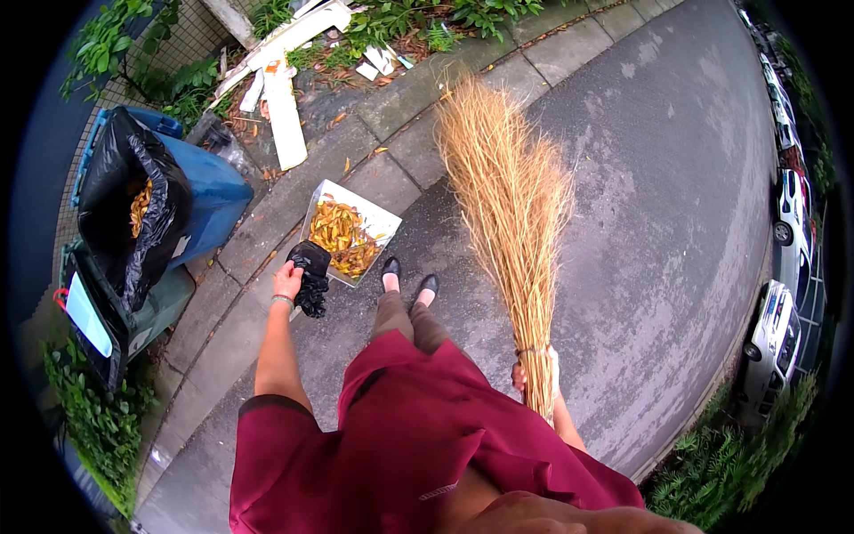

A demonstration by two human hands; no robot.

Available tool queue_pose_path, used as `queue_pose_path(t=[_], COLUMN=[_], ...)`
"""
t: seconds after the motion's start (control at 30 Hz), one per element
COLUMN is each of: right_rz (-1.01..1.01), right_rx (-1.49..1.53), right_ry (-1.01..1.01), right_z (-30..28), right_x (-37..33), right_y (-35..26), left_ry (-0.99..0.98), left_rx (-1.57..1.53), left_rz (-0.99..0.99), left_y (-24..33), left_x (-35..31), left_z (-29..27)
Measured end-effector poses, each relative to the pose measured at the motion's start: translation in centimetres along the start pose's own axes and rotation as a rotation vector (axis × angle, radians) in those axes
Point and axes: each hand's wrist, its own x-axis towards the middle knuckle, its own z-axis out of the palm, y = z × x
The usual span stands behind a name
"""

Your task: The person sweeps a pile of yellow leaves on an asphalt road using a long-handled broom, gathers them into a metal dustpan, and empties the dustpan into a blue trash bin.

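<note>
Sweeping up – left hand (287, 281) grips the leaf-filled dustpan (349, 233) by its black-wrapped handle, right hand (532, 374) clasps the broom (511, 209); lifting needs level carrying.

Maroon short-sleeved top, taupe trousers, black flat shoes, green wristband

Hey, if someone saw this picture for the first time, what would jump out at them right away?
Probably the big straw broom, fanned out over the wet pavement at centre, gripped low on its bundle by the right hand. Next, the white dustpan full of yellow leaves by the kerb, with the left hand on its black-wrapped handle. At far left, a blue bin lined with a black bag also holds leaves.
</note>
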Motion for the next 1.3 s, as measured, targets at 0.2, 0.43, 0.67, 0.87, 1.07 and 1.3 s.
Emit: queue_pose_path(t=[0.2, 0.43, 0.67, 0.87, 1.07, 1.3], right_rz=[-0.201, 0.145, 0.453, 0.445, 0.267, 0.110], right_rx=[-0.274, -0.486, -0.817, -0.875, -0.676, -0.329], right_ry=[0.246, 0.379, 0.575, 0.610, 0.605, 0.346], right_z=[2.4, 3.2, 2.8, 10.0, 10.3, 8.1], right_x=[4.6, 14.6, 4.8, -9.9, -7.5, 0.9], right_y=[-3.0, -0.3, 14.3, 19.4, 20.7, 19.3], left_ry=[0.040, 0.090, -0.077, -0.010, -0.048, -0.044], left_rx=[-0.067, 0.237, 0.461, 0.393, 0.331, -0.158], left_rz=[-0.091, -0.075, -0.182, -0.092, -0.179, -0.161], left_y=[-4.4, -12.5, -18.7, -19.5, -20.5, -20.9], left_x=[-1.4, -0.3, 2.7, -0.4, -1.0, -8.4], left_z=[-1.9, -6.4, -7.7, -8.7, -11.0, -16.8])
